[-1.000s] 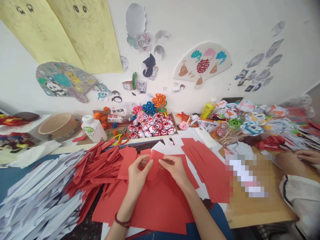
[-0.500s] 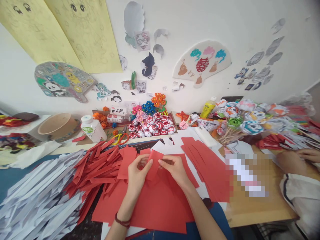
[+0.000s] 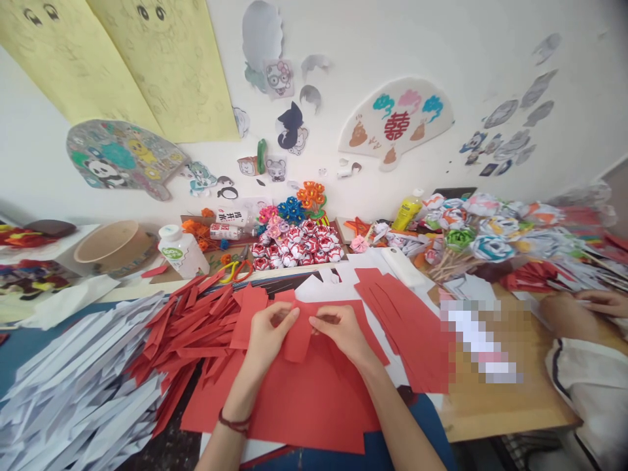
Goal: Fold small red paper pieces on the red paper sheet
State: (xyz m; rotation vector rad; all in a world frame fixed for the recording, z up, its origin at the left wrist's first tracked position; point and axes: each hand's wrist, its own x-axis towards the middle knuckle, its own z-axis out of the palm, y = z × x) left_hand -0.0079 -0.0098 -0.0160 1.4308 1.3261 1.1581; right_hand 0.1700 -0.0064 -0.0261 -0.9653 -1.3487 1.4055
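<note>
Your left hand pinches a small red paper piece between thumb and fingers, probably to steady it. The piece hangs above the large red sheets, between your hands, which are close but apart. Your right hand has its fingertips at the free edge (whether they grip it, you can't tell from here). Narrow red strips lie heaped on your left, seemingly for easy reach, beside white strips.
</note>
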